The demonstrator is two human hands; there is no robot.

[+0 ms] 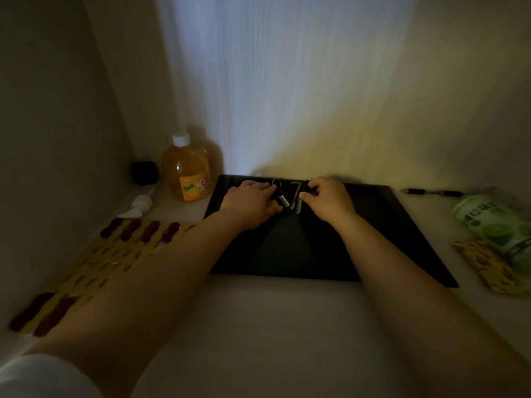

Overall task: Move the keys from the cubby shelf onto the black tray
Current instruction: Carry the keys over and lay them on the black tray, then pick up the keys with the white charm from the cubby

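Both hands over black tray (373, 196) at 12 o'clock edge: left hand (253, 202) and right hand (327, 201) each pinching keys (290, 201). Placement step; next, lower and release.

An orange drink bottle (188, 170) with a white cap stands in the back left corner, a small black object (144, 173) just beside it. A yellow patterned mat (94, 262) lies at left; at right, a black pen (431, 192) and a green packet (497, 228).
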